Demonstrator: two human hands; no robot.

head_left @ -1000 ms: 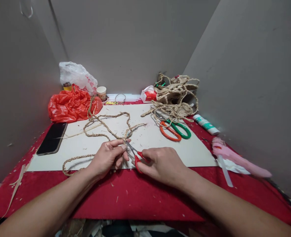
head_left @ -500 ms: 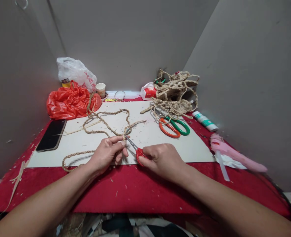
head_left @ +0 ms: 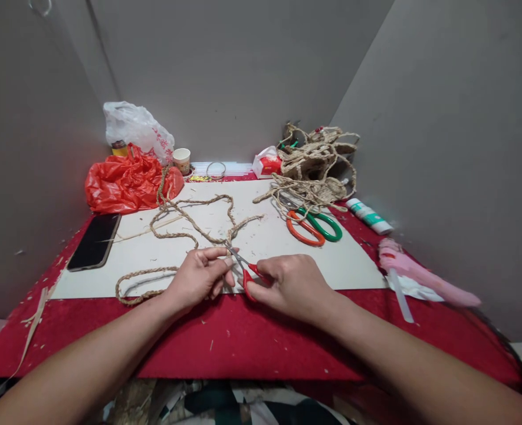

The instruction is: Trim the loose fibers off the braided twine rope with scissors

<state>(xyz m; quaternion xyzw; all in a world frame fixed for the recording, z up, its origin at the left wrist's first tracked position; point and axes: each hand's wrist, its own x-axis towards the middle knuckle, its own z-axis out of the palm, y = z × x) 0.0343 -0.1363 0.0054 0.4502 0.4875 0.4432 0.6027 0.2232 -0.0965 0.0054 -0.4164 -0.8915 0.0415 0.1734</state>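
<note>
My left hand (head_left: 205, 274) is closed in a pinch on a braided straw rope (head_left: 190, 219), whose loops lie over the white board (head_left: 331, 274). In my right hand (head_left: 291, 280) is a small pair of red-handled scissors (head_left: 248, 277), its handles spread apart. The scissor blades meet the rope just beyond my left fingertips; whether they cut into it cannot be made out. One short rope end points right from that spot. A second loop of the rope lies left of my left wrist.
Orange-and-green-handled scissors (head_left: 307, 227) lie beside a heap of braided rope (head_left: 316, 165). Right of the board are a green-and-white tube (head_left: 369, 216) and a pink glue gun (head_left: 413, 271). A phone (head_left: 95, 242), a red plastic bag (head_left: 123, 183) and a paper cup (head_left: 181, 160) sit left.
The red-handled scissors have opened: their handles were together and now stand apart. Their blades stay at the rope by my left fingertips.
</note>
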